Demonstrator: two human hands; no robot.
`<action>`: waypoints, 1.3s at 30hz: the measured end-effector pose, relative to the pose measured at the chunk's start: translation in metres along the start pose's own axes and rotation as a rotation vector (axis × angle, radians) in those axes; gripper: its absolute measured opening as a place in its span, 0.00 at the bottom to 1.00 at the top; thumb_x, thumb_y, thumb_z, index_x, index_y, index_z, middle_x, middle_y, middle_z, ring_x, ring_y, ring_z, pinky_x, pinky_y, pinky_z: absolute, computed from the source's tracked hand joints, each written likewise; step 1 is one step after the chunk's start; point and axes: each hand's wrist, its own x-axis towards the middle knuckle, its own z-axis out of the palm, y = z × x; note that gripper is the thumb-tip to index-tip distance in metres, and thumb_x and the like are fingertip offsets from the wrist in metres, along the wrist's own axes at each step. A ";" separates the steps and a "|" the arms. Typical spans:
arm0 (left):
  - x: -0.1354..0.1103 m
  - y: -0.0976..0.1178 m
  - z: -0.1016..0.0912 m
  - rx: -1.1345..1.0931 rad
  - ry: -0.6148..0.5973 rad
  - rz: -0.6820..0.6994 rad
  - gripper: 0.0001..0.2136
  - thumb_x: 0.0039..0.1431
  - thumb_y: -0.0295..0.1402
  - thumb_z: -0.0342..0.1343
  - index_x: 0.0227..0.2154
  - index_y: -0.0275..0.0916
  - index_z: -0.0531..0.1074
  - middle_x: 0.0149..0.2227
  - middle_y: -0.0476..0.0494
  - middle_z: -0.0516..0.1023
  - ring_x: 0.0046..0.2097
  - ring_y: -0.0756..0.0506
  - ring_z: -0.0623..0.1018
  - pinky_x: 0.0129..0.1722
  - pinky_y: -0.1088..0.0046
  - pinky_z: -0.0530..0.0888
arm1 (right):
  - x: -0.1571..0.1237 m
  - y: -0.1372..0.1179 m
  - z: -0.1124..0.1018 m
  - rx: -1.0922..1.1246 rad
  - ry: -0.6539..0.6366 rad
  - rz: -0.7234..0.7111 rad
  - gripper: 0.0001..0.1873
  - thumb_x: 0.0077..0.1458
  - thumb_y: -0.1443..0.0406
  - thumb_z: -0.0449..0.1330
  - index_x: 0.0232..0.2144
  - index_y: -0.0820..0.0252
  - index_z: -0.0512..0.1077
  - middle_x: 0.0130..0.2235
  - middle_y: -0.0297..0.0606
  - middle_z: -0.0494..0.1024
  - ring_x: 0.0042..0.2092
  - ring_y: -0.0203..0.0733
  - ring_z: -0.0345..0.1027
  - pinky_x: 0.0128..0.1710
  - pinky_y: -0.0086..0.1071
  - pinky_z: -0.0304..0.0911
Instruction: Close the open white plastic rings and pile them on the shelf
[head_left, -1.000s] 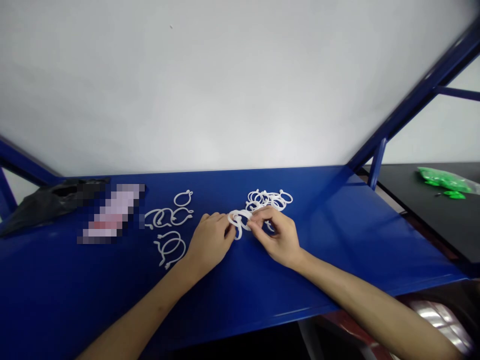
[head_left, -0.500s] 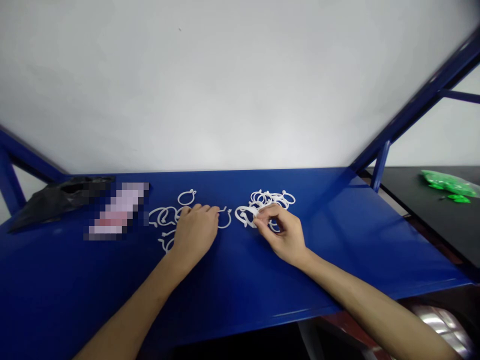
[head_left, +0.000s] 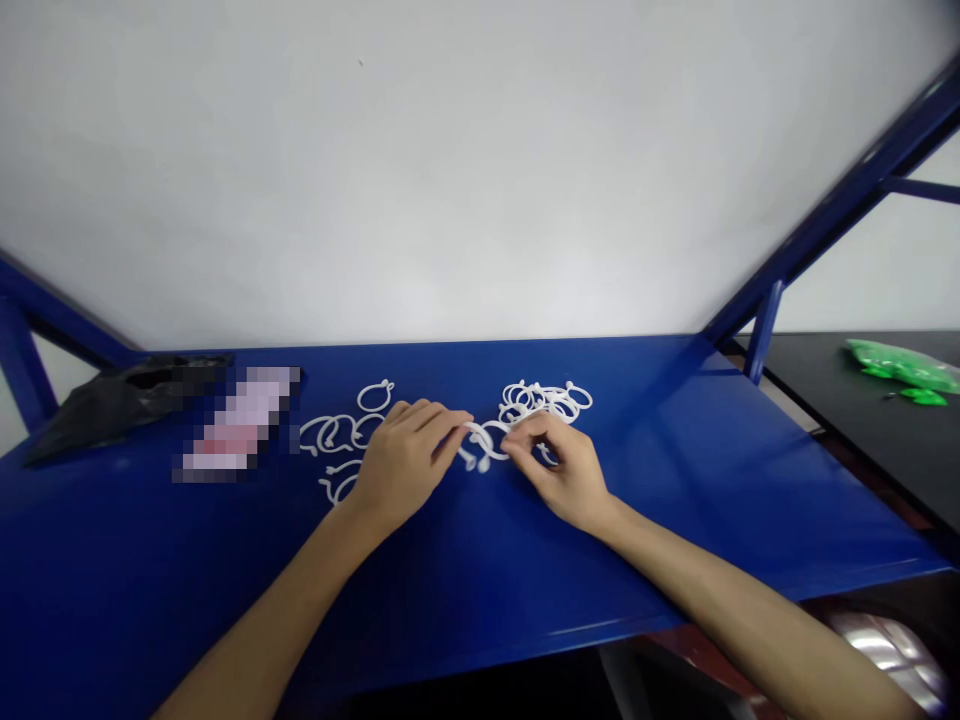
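Note:
On the blue shelf (head_left: 675, 480), both of my hands meet over a small cluster of white plastic rings (head_left: 484, 440). My left hand (head_left: 405, 460) pinches the cluster's left side with its fingertips. My right hand (head_left: 562, 465) pinches its right side, fingers curled. Behind my right hand lies a heap of several more white rings (head_left: 547, 398). Left of my left hand, several rings lie spread out singly (head_left: 337, 432), and my hand partly covers them.
A blurred pink-and-white object (head_left: 236, 420) and a black bag (head_left: 112, 400) lie at the shelf's left end. Blue frame struts (head_left: 825, 215) rise at the right. A black table (head_left: 862, 400) beyond them carries green parts (head_left: 900, 365). A white wall stands behind.
My left hand had moved left to the spread-out rings, leaving one there, and has now come back right to the cluster in my right hand.

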 end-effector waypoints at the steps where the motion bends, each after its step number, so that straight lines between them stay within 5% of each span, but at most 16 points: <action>1: -0.001 -0.004 0.000 0.044 0.017 -0.029 0.12 0.70 0.34 0.48 0.41 0.40 0.78 0.38 0.44 0.83 0.40 0.44 0.79 0.46 0.64 0.70 | 0.000 0.001 0.000 0.006 0.022 0.013 0.01 0.63 0.66 0.61 0.37 0.57 0.71 0.33 0.34 0.76 0.32 0.35 0.70 0.33 0.30 0.67; 6: -0.003 -0.030 -0.006 0.331 -0.093 -0.203 0.14 0.68 0.32 0.49 0.47 0.41 0.79 0.41 0.39 0.82 0.45 0.36 0.76 0.43 0.57 0.70 | -0.001 0.003 0.000 0.007 0.049 0.021 0.10 0.64 0.67 0.59 0.48 0.55 0.73 0.36 0.35 0.76 0.33 0.35 0.71 0.34 0.30 0.69; 10: -0.002 -0.030 -0.009 0.387 -0.155 -0.263 0.19 0.64 0.24 0.47 0.53 0.41 0.76 0.47 0.36 0.80 0.47 0.33 0.72 0.41 0.54 0.69 | 0.001 -0.002 -0.002 -0.060 0.001 -0.060 0.17 0.65 0.69 0.56 0.54 0.53 0.72 0.33 0.33 0.75 0.33 0.35 0.70 0.37 0.32 0.69; 13: 0.001 -0.013 -0.009 0.174 -0.043 -0.204 0.18 0.64 0.25 0.47 0.51 0.43 0.76 0.50 0.40 0.79 0.50 0.36 0.72 0.48 0.54 0.69 | 0.001 -0.003 -0.002 -0.062 0.015 -0.060 0.17 0.65 0.70 0.57 0.54 0.52 0.73 0.33 0.32 0.75 0.33 0.34 0.71 0.37 0.32 0.69; 16: 0.003 0.008 -0.008 -0.179 -0.045 -0.156 0.11 0.66 0.35 0.52 0.44 0.43 0.78 0.43 0.45 0.81 0.45 0.43 0.76 0.52 0.60 0.71 | -0.001 -0.002 0.000 0.006 0.033 -0.003 0.16 0.65 0.69 0.57 0.53 0.53 0.72 0.36 0.34 0.75 0.33 0.33 0.73 0.37 0.31 0.71; 23: 0.001 0.016 0.002 -0.441 -0.114 -0.311 0.10 0.66 0.38 0.54 0.35 0.45 0.80 0.32 0.51 0.81 0.33 0.49 0.78 0.35 0.72 0.72 | -0.006 0.002 0.004 0.119 -0.090 0.102 0.07 0.66 0.66 0.58 0.47 0.56 0.69 0.32 0.32 0.76 0.32 0.34 0.75 0.33 0.28 0.72; 32: -0.007 0.014 0.014 -0.436 -0.010 -0.096 0.10 0.64 0.24 0.53 0.28 0.40 0.75 0.27 0.51 0.78 0.31 0.51 0.76 0.33 0.75 0.71 | -0.006 -0.007 -0.009 0.063 -0.238 -0.001 0.06 0.68 0.67 0.54 0.38 0.58 0.71 0.34 0.36 0.75 0.35 0.36 0.71 0.38 0.32 0.69; 39: -0.006 0.010 0.016 -0.328 0.010 0.104 0.11 0.66 0.25 0.51 0.29 0.39 0.74 0.28 0.49 0.78 0.34 0.49 0.74 0.37 0.71 0.73 | -0.007 -0.005 -0.013 -0.100 -0.301 -0.151 0.08 0.69 0.69 0.51 0.43 0.59 0.70 0.39 0.40 0.76 0.39 0.38 0.72 0.40 0.32 0.70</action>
